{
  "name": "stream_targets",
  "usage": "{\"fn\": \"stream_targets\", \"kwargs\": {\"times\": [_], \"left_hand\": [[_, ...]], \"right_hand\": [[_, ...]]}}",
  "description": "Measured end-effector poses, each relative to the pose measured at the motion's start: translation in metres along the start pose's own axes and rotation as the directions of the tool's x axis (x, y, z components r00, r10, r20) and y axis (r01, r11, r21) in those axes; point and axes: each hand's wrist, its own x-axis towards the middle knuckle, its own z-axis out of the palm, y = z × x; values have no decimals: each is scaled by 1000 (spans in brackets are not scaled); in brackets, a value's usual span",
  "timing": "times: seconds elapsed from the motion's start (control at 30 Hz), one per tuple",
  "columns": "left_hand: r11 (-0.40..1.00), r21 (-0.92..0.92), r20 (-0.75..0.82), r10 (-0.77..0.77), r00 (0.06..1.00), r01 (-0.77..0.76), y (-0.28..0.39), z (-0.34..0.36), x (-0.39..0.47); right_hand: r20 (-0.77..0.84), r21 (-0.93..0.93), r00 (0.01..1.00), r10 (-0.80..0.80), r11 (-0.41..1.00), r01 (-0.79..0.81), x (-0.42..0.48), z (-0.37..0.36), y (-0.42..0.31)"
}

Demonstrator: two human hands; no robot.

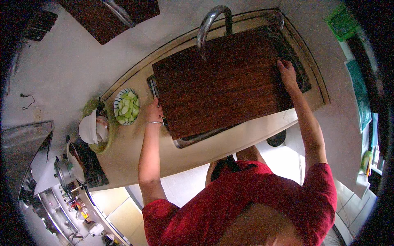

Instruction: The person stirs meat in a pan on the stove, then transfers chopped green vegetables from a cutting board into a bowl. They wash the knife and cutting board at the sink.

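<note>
A large dark-brown wooden board (215, 89), probably a cutting board, spans the metal sink (187, 142) and hides most of its basin. My left hand (154, 111), with a bracelet at the wrist, grips the board's left edge. On the opposite edge my right hand (287, 73) holds the board, its fingers partly hidden. The curved chrome faucet (207, 26) arches over the far side, its spout end above the board. Left of my left hand stands a striped bowl (116, 104) of sliced pale-green vegetable (127, 107).
White bowls (88, 127) sit in a green basin (106, 144) on the beige countertop (123, 163). Beyond them are a lidded pot (63, 172) and a pan (75, 163) by the stove. Bottles and jars (81, 212) line a shelf at lower left.
</note>
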Motion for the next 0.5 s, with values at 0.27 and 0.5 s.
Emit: {"fn": "stream_targets", "kwargs": {"times": [0.27, 0.5], "left_hand": [[998, -48, -18, -46, 999, 45, 2, -4, -11], [997, -31, -46, -74, 996, 73, 1, -11, -12]], "right_hand": [[-46, -58, 999, -15, 998, 12, 0, 9, -4], [-57, -95, 995, -82, 992, 77, 6, 15, 2]]}}
